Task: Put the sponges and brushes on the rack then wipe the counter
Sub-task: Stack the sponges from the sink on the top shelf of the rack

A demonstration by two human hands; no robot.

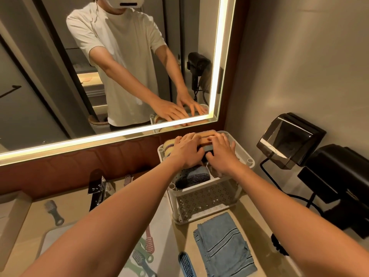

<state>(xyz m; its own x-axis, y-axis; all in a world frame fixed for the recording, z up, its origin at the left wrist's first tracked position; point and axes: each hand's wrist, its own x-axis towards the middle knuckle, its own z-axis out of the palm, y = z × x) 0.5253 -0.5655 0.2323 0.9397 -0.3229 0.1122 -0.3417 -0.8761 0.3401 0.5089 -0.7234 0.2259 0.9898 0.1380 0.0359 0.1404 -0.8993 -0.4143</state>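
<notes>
- The bare left forearm (111,212) and right forearm (289,206) reach up from the bottom edge toward the back of the counter.
- Below them, on the beige stone counter (249,226), a dark blue plastic brush (186,264) lies just beside a folded blue towel with thin dark stripes (223,248).
- Left of the blue brush, a pink brush (149,238), a pale green brush (142,245) and a grey-blue brush (139,260) lie close together, partly hidden by the left forearm.
- Further left lies a grey bristle brush with a brown handle (54,212); another pinkish brush (127,179) sits near the chrome tap (96,186).
- A white perforated plastic rack (209,198) stands at the back right of the counter, just below the lit-edged wall mirror (60,76).
- Its top tray holds a tan-orange sponge (205,136) at the back, a yellow striped sponge (167,148) at the left and a blue-grey knitted pad (191,175) at the front.
- The left hand (186,148) lies flat on the sponges, fingers straight and spread, gripping nothing.
- The right hand (221,154) lies flat beside it in the same way, fingertips on the tan-orange sponge.
- On the right wall hang a black box-shaped dispenser (289,138) and a black hair dryer (339,186).
</notes>
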